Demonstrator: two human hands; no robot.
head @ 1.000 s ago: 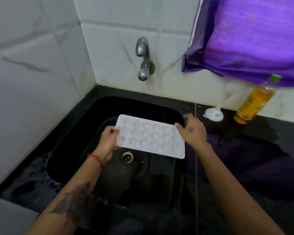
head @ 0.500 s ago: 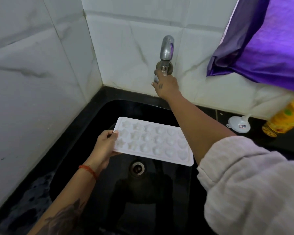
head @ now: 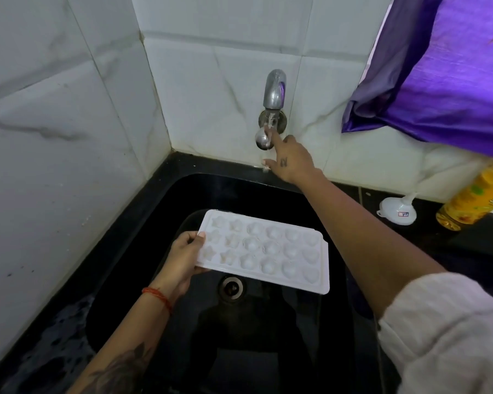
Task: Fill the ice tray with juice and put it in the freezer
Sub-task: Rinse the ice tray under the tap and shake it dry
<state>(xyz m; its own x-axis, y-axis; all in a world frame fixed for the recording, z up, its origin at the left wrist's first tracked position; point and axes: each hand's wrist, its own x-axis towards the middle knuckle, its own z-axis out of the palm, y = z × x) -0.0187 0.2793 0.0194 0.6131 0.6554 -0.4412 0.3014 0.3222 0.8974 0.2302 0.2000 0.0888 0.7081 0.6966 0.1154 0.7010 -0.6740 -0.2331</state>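
Tray point(head: 264, 250): light, stiff, likely wet-slick plastic; left hand point(head: 182, 258) is pinching its short edge; right hand point(head: 289, 162), fingers spread, is touching tap point(head: 272, 109).

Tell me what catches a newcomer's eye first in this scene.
First, the white ice tray, held by the left hand over the black sink, bright against the dark basin. Next, the right hand reaching to the chrome tap on the tiled wall, where water has begun to run. At upper right hangs a vivid purple cloth.
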